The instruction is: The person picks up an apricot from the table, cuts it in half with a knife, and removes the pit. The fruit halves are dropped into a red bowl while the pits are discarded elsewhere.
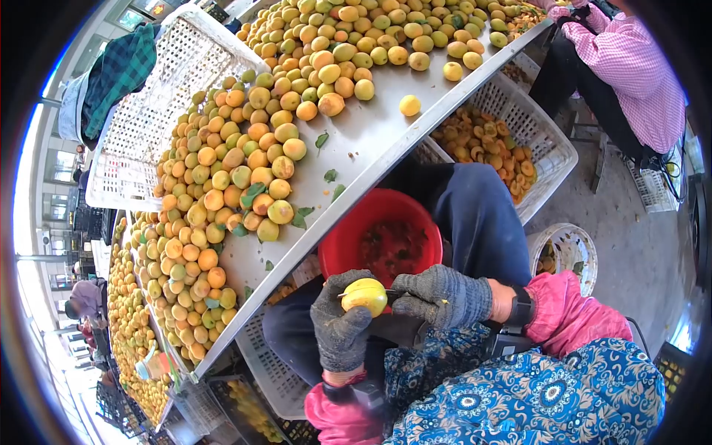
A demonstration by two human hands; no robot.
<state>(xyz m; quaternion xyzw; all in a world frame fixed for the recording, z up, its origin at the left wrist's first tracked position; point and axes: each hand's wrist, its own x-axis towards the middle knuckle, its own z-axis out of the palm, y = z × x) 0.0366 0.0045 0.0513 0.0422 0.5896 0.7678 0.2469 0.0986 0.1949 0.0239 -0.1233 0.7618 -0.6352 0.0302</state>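
My left hand (343, 319), in a dark grey knitted glove, grips a yellow-green apricot (365, 297) between thumb and fingers. My right hand (443, 297), gloved the same way, is closed just beside the fruit. From its fingertips a thin dark blade, apparently of a small knife (393, 293), reaches the apricot; the handle is hidden in the glove. Both hands are above my lap, at the near rim of a red bucket (330, 248) with dark wet scraps inside.
Heaped apricots (245, 159) cover much of a metal table (378, 122) with a raised edge. A white crate (549, 141) holds halved apricots on the right; behind it sits a person in a pink checked shirt (630, 74). A white bucket (586, 256) stands on the floor.
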